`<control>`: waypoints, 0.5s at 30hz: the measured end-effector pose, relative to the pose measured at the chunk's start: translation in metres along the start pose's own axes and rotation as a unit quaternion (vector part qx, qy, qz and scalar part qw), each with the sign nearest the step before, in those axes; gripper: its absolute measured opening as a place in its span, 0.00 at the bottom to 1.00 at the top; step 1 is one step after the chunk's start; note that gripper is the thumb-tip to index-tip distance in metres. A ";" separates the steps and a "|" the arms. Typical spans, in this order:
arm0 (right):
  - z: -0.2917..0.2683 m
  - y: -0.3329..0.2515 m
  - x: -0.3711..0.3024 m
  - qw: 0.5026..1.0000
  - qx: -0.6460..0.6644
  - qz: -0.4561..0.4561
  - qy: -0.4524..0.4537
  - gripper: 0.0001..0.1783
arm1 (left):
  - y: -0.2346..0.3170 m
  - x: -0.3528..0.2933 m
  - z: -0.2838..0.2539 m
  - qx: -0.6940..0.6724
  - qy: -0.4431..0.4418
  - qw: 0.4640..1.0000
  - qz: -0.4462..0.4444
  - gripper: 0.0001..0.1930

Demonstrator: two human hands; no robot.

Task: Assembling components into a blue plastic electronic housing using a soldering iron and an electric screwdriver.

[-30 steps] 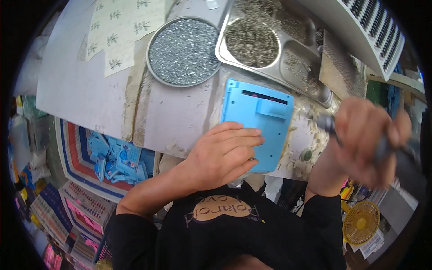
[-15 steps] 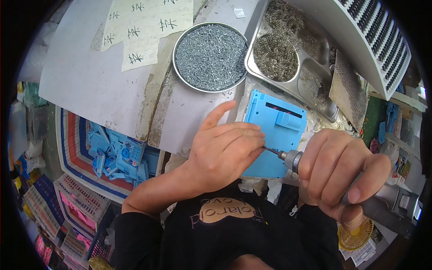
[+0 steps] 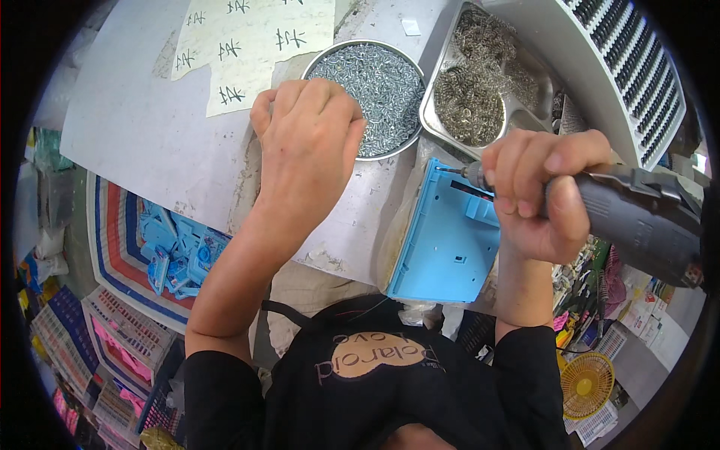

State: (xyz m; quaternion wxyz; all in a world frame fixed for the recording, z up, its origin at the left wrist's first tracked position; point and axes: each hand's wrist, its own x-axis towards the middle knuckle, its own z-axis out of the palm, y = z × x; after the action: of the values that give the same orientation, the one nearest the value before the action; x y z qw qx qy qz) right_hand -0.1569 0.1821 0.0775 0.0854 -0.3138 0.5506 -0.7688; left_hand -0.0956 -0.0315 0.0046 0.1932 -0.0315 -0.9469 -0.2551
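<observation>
My right hand (image 3: 536, 191) is wrapped round a grey electric screwdriver (image 3: 637, 214) held nearly level. Its thin bit reaches the upper left corner of a light blue plastic panel (image 3: 442, 247); whether the tip touches cannot be told. The panel lies before me on the bench, with a dark slot near its far edge. My left hand (image 3: 307, 139) is closed at the left side of a round metal dish (image 3: 384, 158) full of small silvery screws (image 3: 386, 94). Its fingertips are hidden, so anything pinched in them does not show.
A metal compartment tray (image 3: 427, 120) of small springs (image 3: 471, 105) stands beyond the panel, next to a grey rack (image 3: 600, 105) with black rows. Handwritten paper (image 3: 255, 75) lies at the far left. Below left, a striped container (image 3: 112, 232) holds blue plastic parts (image 3: 169, 251).
My left hand has left the panel and moved up and left to the screw dish. The screwdriver has swung from the panel's middle left edge to its upper left corner.
</observation>
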 end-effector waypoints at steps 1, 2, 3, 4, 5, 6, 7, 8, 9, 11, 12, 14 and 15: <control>0.000 0.004 -0.001 1.000 -0.005 -0.004 -0.001 0.12 | 0.000 0.001 0.000 0.002 0.002 1.000 -0.005 0.06; 0.001 0.005 0.000 1.000 -0.003 0.000 -0.003 0.12 | -0.001 0.001 0.000 0.005 0.004 1.000 -0.010 0.06; 0.002 0.006 0.001 1.000 -0.002 0.003 -0.005 0.12 | -0.002 0.002 0.000 -0.037 0.013 0.999 -0.013 0.06; 0.004 0.005 0.000 1.000 0.006 0.016 -0.005 0.11 | -0.004 0.002 0.001 -0.080 0.019 0.996 -0.016 0.06; 0.007 0.006 -0.001 1.000 -0.018 0.015 -0.002 0.11 | -0.005 0.001 0.002 -0.123 0.025 0.992 -0.020 0.06; 0.010 0.008 -0.003 0.999 -0.042 0.014 0.001 0.10 | -0.003 0.000 -0.001 -0.157 0.016 0.987 -0.030 0.06; 0.012 0.009 -0.004 0.998 -0.066 0.013 0.005 0.10 | 0.001 -0.001 -0.006 -0.190 0.007 0.981 -0.040 0.06; 0.014 0.009 -0.005 0.996 -0.082 0.014 0.009 0.09 | 0.004 -0.003 -0.010 -0.223 -0.001 0.973 -0.049 0.06; 0.013 0.008 -0.006 0.996 -0.085 0.013 0.009 0.09 | 0.009 -0.006 -0.011 -0.270 -0.020 0.960 -0.077 0.07; 0.012 0.008 -0.005 0.997 -0.072 0.011 -0.002 0.09 | 0.020 -0.015 -0.014 -0.353 -0.054 0.924 -0.134 0.08; 0.010 0.005 -0.004 0.998 -0.053 0.008 -0.015 0.09 | 0.026 -0.022 -0.012 -0.372 -0.035 0.918 -0.131 0.08; 0.009 -0.016 -0.007 0.999 -0.012 0.009 -0.041 0.09 | 0.033 -0.037 -0.003 -0.412 0.003 0.903 -0.123 0.09; 0.011 -0.014 -0.010 0.999 -0.005 0.009 -0.037 0.09 | 0.034 -0.041 0.001 -0.402 0.003 0.909 -0.114 0.09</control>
State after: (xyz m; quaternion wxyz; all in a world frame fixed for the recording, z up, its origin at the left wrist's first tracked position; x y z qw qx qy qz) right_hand -0.1392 0.1832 0.0879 0.1108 -0.3381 0.5538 -0.7528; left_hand -0.0521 0.0003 0.0045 0.1366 0.0021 -0.7610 -0.6342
